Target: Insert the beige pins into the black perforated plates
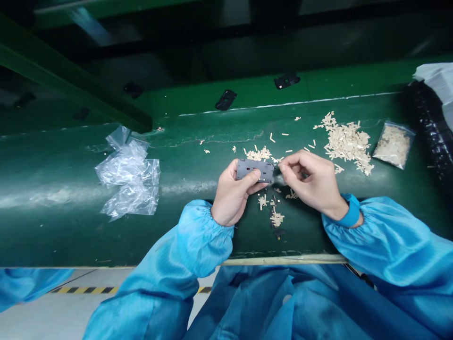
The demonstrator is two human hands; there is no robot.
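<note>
Item: A grey plastic plate, flat and rectangular with small openings, is held above the counter, between both hands.
Left hand: The left grip is pressed around the plate's left end, and the thumb is laid on its face.
Right hand: The right grip is pinching a small dark piece at the plate's right edge.
Arms: Both forearms are bent inward, covered by blue sleeves; a blue wristband is worn on the right wrist.
Counter: On the green counter, beige strips are scattered, a small bag of strips is lying beside them, and crumpled clear plastic bags are placed on the left.
Room: A grey floor with yellow-black tape is seen below.
</note>
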